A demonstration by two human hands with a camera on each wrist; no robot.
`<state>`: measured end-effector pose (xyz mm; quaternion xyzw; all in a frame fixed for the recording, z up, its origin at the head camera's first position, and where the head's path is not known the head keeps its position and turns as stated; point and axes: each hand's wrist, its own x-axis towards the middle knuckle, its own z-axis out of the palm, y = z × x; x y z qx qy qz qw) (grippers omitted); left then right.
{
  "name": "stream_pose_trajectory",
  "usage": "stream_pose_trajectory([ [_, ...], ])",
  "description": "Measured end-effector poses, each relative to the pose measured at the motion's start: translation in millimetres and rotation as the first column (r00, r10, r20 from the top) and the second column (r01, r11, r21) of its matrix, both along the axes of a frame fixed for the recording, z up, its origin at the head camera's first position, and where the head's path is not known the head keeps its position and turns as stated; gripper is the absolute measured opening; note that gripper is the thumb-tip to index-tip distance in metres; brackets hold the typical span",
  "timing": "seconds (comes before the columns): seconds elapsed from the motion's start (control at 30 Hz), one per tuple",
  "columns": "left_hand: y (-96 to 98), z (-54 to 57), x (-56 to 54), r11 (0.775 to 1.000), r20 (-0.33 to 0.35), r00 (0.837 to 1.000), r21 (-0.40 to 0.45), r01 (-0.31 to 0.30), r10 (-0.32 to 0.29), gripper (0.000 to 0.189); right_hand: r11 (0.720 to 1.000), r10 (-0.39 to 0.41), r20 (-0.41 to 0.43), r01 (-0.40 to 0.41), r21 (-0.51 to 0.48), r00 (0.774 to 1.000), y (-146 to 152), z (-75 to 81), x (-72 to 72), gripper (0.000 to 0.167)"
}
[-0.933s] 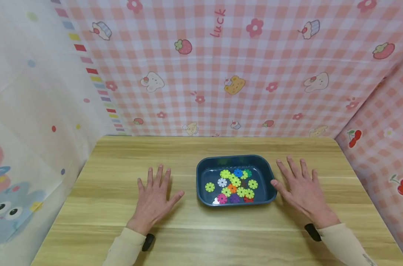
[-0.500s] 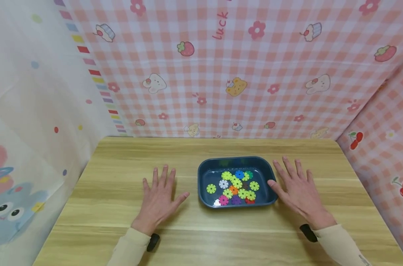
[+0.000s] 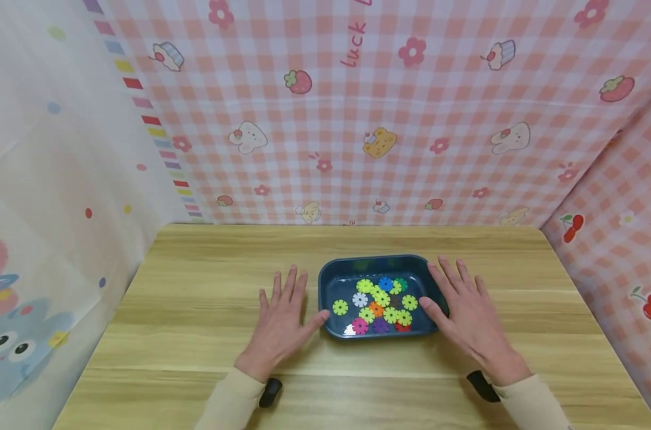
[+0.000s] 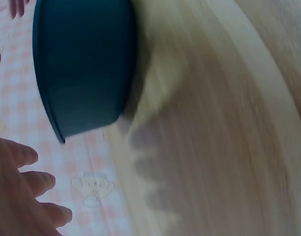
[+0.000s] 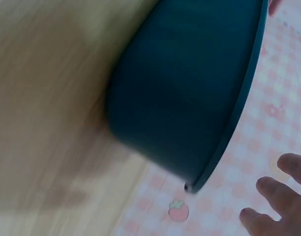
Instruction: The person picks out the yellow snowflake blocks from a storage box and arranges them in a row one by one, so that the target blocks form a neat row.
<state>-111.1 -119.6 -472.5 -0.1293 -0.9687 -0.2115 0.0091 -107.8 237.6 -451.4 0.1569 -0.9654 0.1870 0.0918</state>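
Note:
A dark blue-green plastic tray (image 3: 358,335) stands on the wooden table, with several notched, flower-shaped plastic discs inside, mostly yellow-green. My left hand (image 3: 281,328) is at the tray's left side, fingers spread and thumb tip right at the rim. At the other end, my right hand (image 3: 472,316) has its fingers straight, thumb and fingertips overlapping the right rim in the head view. Neither hand holds anything. In the left wrist view the tray's outer wall (image 4: 84,73) rises beside the left fingers (image 4: 40,183). The right wrist view shows the wall (image 5: 175,83) and right fingers (image 5: 275,194).
The wooden table (image 3: 207,263) meets a pink checked cloth (image 3: 331,113) at its back edge. A white patterned cloth (image 3: 51,161) hangs on the left, and another checked cloth (image 3: 621,263) on the right. Each wrist carries a black device (image 3: 270,392).
My left hand has moved right, up to the tray's left rim. My right hand has moved left, over the right rim. The tray and discs stay in place.

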Motion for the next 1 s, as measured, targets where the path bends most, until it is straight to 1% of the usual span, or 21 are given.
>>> stream_pose_trajectory([
  [0.13, 14.2, -0.9, -0.9, 0.999, 0.034, 0.998, 0.002, 0.048, -0.048, 0.100, 0.998, 0.045, -0.046, -0.047, -0.042, 0.998, -13, -0.8, 1.3, 0.069],
  [0.2, 18.7, -3.3, -1.9, 0.998, 0.037, 0.997, -0.019, 0.068, -0.067, 0.101, 0.995, 0.069, -0.058, -0.073, -0.062, 0.996, -20, -1.4, 1.3, 0.067],
  [0.37, 23.5, -6.4, -2.9, 0.994, 0.049, 0.996, -0.072, 0.082, -0.078, 0.105, 0.988, 0.134, -0.057, -0.138, -0.070, 0.989, -32, -2.7, -0.5, 0.067],
  [0.5, 25.2, -6.8, -3.7, 0.992, 0.061, 0.995, -0.087, 0.090, -0.085, 0.107, 0.980, 0.186, -0.053, -0.189, -0.060, 0.981, -38, -2.4, -5.1, 0.067],
  [0.63, 25.3, -7.3, -4.7, 0.992, 0.064, 0.994, -0.088, 0.094, -0.089, 0.108, 0.973, 0.221, -0.019, -0.222, -0.069, 0.975, -43, -2.0, -11.6, 0.065],
  [0.77, 24.7, -7.9, -5.4, 0.991, 0.067, 0.993, -0.088, 0.099, -0.093, 0.109, 0.963, 0.259, 0.033, -0.256, -0.084, 0.965, -47, -1.0, -17.7, 0.060],
  [0.93, 23.8, -9.2, -7.2, 0.991, 0.062, 0.993, -0.085, 0.106, -0.101, 0.108, 0.950, 0.308, 0.129, -0.299, -0.085, 0.942, -54, 0.0, -25.6, 0.054],
  [1.0, 23.3, -9.2, -7.9, 0.990, 0.062, 0.992, -0.089, 0.112, -0.106, 0.108, 0.948, 0.316, 0.175, -0.306, -0.084, 0.933, -57, -0.2, -28.8, 0.053],
])
